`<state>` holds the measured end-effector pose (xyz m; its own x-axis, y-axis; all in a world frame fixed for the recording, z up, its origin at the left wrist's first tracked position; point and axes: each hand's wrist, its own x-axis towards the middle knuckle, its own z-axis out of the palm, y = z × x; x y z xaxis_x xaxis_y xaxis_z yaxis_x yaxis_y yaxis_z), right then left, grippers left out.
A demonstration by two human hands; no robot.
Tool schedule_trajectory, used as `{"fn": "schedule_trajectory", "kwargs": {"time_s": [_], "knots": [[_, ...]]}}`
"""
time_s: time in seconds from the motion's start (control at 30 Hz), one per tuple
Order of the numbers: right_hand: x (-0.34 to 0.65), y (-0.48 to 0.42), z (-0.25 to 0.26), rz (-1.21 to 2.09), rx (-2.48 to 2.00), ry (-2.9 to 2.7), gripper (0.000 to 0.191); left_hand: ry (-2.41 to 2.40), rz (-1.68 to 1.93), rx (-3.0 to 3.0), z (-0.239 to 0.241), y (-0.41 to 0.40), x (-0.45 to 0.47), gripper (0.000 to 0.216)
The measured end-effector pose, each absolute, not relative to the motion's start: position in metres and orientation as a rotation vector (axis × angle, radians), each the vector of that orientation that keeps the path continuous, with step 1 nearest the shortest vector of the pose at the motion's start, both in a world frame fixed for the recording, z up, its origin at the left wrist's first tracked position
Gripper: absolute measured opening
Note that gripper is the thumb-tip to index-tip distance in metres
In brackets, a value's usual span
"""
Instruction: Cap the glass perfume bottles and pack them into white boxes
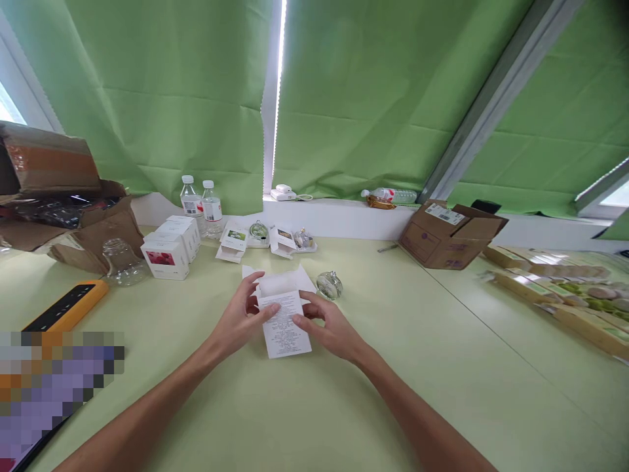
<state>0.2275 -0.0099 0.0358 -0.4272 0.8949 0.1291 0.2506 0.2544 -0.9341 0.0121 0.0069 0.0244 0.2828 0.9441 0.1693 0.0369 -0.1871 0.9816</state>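
Observation:
Both my hands hold a small white carton above the middle of the table. Small dark print covers the panel facing me, and its white flaps stand open at the far end. My left hand grips the left side, thumb on the printed panel. On the right side, my right hand has its thumb at the panel's edge and its fingers behind. Just beyond my right hand lies a round clear glass bottle. The carton's inside is mostly hidden from me.
White boxes, a clear jar and a yellow power strip are at left. Water bottles and two opened small cartons with glass bottles stand at the back. A cardboard box and long trays are at right.

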Motion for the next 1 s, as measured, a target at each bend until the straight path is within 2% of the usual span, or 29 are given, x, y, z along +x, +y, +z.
{"fn": "schedule_trajectory", "kwargs": {"time_s": [0.3, 0.47, 0.73, 0.83, 1.0], "knots": [[0.226, -0.012, 0.039, 1.138, -1.081, -1.828, 0.045, 0.951, 1.134, 1.513, 0.027, 0.005, 0.011, 0.056], [0.227, -0.011, 0.038, 1.129, -1.073, -1.873, 0.045, 0.948, 1.118, 1.605, 0.034, 0.002, 0.012, 0.032], [0.225, -0.01, 0.03, 1.17, -1.109, -2.031, 0.029, 1.046, 1.212, 1.565, 0.036, 0.003, 0.01, 0.041], [0.223, -0.01, 0.03, 1.152, -1.119, -2.089, 0.031, 1.119, 1.255, 1.55, 0.038, 0.004, 0.01, 0.049], [0.223, -0.009, 0.026, 1.078, -1.155, -2.108, 0.041, 1.178, 1.239, 1.501, 0.043, 0.008, 0.005, 0.041]]}}
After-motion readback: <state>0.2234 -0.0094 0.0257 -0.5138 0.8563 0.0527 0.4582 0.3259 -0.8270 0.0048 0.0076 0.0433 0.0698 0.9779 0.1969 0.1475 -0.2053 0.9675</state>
